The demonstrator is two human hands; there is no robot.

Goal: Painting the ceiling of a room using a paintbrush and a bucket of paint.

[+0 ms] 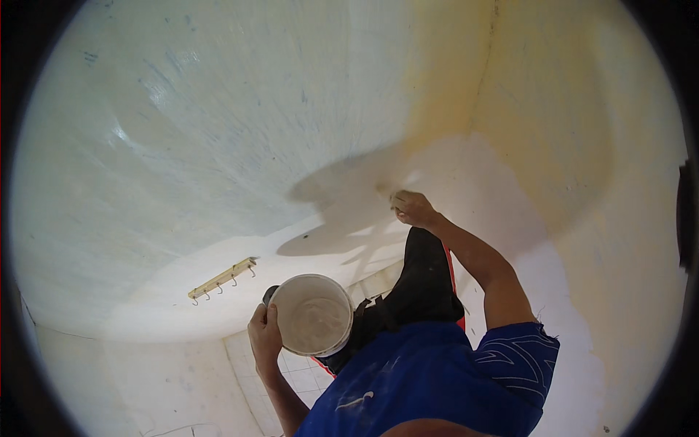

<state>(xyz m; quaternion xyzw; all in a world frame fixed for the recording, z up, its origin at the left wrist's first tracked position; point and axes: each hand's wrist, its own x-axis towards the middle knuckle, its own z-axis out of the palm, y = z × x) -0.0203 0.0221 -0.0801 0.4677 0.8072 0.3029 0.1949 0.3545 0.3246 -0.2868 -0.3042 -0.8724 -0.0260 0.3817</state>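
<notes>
My left hand (264, 335) grips the side of a round white bucket (344, 290), thumb at its rim. Inside lies a pale, off-white substance (313, 320). A small dark rounded thing (270, 293) shows beside the rim above my fingers; its kind is unclear. My right arm reaches out to the wall (342, 197), where my right hand (413, 209) is closed close to the surface, near the corner. A pale, blurred tip (384, 189) shows past the fingers, but I cannot tell what they hold.
A hook rail (222, 280) with several metal hooks is fixed to the wall at the left. Upper wall areas are greenish and yellow (553, 109), while the lower band is white. Pale tiles (298, 371) show below the bucket. A dark object (686, 218) stands at the right edge.
</notes>
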